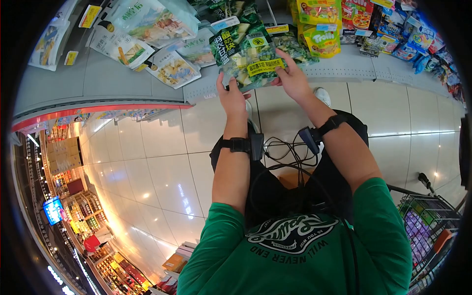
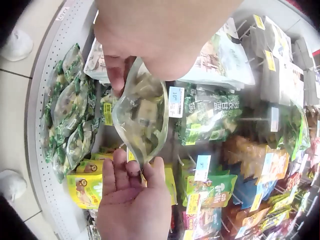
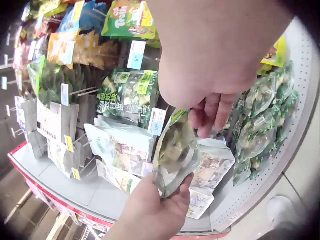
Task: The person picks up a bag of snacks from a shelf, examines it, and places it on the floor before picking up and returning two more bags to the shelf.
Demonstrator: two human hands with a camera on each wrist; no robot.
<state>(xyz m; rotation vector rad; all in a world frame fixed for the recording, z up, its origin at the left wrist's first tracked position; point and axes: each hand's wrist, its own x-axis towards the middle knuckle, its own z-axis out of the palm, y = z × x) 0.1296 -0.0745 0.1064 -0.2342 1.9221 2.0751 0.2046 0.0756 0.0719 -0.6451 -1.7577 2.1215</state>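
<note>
Both hands hold a green snack bag [image 1: 248, 56] with a clear window and a yellow label, close over the front of the shelf. My left hand [image 1: 233, 98] pinches its lower left corner, thumb on the printed face. On the other side my right hand [image 1: 294, 81] grips the right edge. The left wrist view shows the bag's clear back [image 2: 142, 117] with pale chunks inside, and the right hand's fingers [image 2: 122, 175] under its end. In the right wrist view the left hand [image 3: 155, 205] holds the bag's near end.
Similar green bags [image 2: 70, 107] lie along the perforated shelf edge [image 1: 314, 73]. White snack bags [image 1: 174, 66] sit to the left, yellow gummy bags [image 1: 320, 39] to the right. Price tags [image 2: 176, 101] hang on hooks. A wire shopping cart [image 1: 423, 231] stands at the right, and cables [image 1: 290, 152] hang between the forearms.
</note>
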